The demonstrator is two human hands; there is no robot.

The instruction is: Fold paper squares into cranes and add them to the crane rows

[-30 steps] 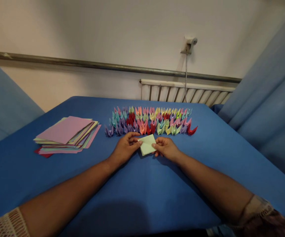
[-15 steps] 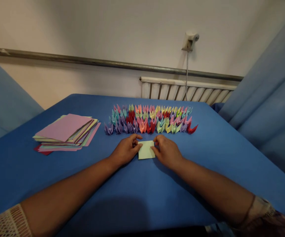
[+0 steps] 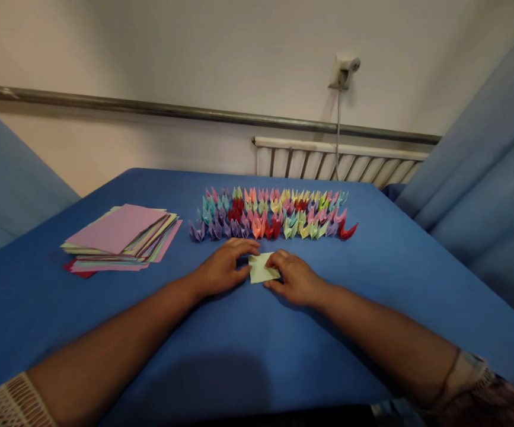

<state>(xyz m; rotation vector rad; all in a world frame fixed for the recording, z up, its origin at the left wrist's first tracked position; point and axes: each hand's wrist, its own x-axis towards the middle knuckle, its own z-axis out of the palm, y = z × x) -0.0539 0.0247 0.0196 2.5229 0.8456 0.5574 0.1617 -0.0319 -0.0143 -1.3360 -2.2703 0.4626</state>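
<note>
A small pale green folded paper (image 3: 260,271) lies on the blue table in front of me. My left hand (image 3: 223,268) is at its left edge, thumb and fingers apart, the fingertips by the upper left corner. My right hand (image 3: 296,277) grips the paper from the right, fingers bent over its top and the thumb at the lower edge. That hand hides the paper's right part. Just beyond my hands stand rows of folded paper cranes (image 3: 265,226) in many colours.
To the left lies a loose stack of coloured paper sheets (image 3: 109,232), pink on top. The blue table (image 3: 221,356) reaches back to a wall with a metal rail (image 3: 172,112), a radiator (image 3: 305,157) and a socket with a plug (image 3: 342,72). Blue curtains (image 3: 483,166) hang at both sides.
My left hand has opened and drawn slightly left off the paper. My right hand has moved left over it, its thumb now at the lower edge.
</note>
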